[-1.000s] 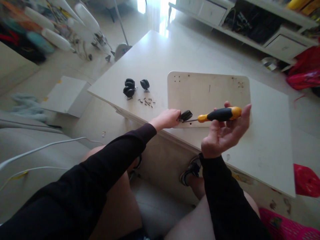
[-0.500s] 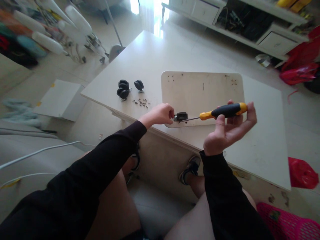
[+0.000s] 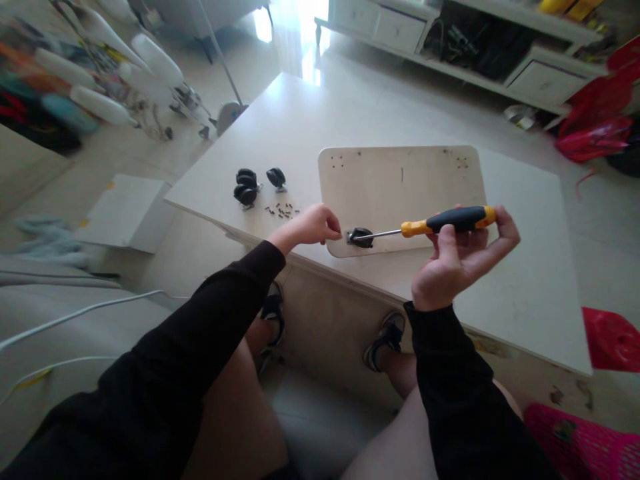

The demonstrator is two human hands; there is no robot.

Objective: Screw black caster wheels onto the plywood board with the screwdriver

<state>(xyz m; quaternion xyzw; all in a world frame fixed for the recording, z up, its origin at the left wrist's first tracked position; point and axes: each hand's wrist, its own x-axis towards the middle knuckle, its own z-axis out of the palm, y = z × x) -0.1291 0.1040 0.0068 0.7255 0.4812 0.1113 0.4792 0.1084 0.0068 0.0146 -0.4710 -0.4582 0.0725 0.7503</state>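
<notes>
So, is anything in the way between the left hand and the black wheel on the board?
Nothing visible stands between the left hand and the black wheel. The screwdriver in the right hand reaches across from the other side.

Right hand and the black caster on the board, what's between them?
The screwdriver's metal shaft and yellow handle front, seen against the pale board in the head view.

Pretty clearly someone's home, living room I'd say: low white drawer cabinet [image 3: 400, 30] across from the table [image 3: 530, 293], grey upholstered seat [image 3: 185, 17] past the table's far corner, shiny tiled floor [image 3: 385, 77] around it, pink basket [image 3: 580, 440] by the table's right end.
</notes>
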